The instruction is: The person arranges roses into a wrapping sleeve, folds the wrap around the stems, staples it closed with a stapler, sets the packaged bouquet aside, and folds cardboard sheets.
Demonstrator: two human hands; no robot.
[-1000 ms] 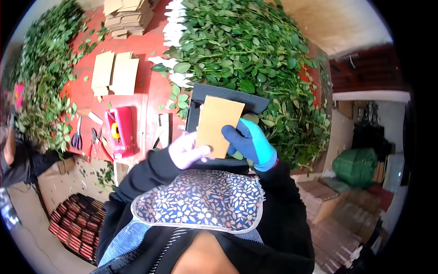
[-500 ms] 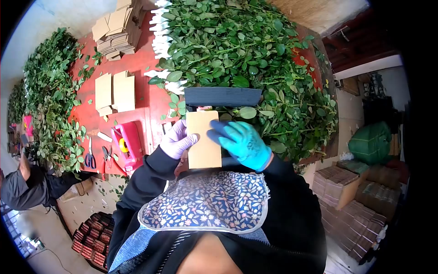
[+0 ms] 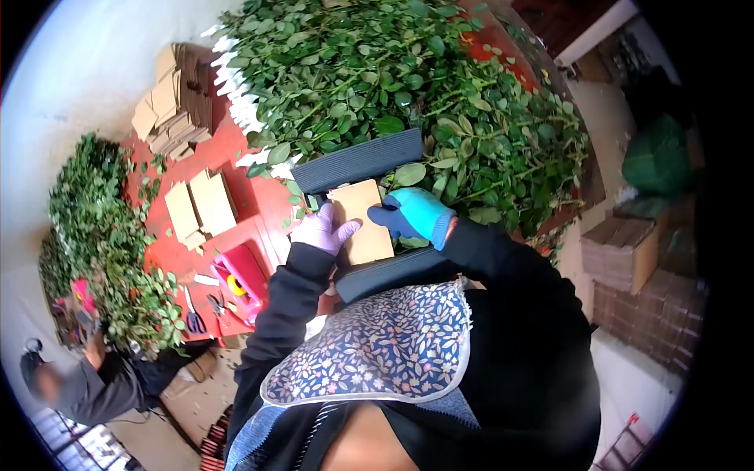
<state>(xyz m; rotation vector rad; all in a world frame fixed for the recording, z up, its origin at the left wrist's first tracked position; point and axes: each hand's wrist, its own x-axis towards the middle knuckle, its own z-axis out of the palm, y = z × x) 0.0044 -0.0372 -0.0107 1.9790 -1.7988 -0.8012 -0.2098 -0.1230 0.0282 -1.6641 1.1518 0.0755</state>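
A flat tan cardboard piece (image 3: 363, 228) sits between the two dark ribbed walls of a holder (image 3: 357, 161), just in front of my body. My left hand (image 3: 320, 229), in a lilac glove, grips its left edge with the thumb on top. On its right side, my right hand (image 3: 414, 216), in a teal glove with dark fingertips, holds the opposite edge. What lies under the cardboard is mostly hidden, though some green leaves show around the holder.
Leafy stems (image 3: 338, 78) with white-wrapped ends cover the red table (image 3: 255, 188). Leftward are cardboard pieces (image 3: 203, 206), a taller cardboard stack (image 3: 174, 102), a pink tape dispenser (image 3: 242, 279), scissors (image 3: 194, 314) and red-handled pruners (image 3: 220, 306). Another person (image 3: 110, 388) works at far left.
The cardboard has gone down between the holder's walls and tilted. My right hand has moved onto its right edge. The whole view has turned and shifted.
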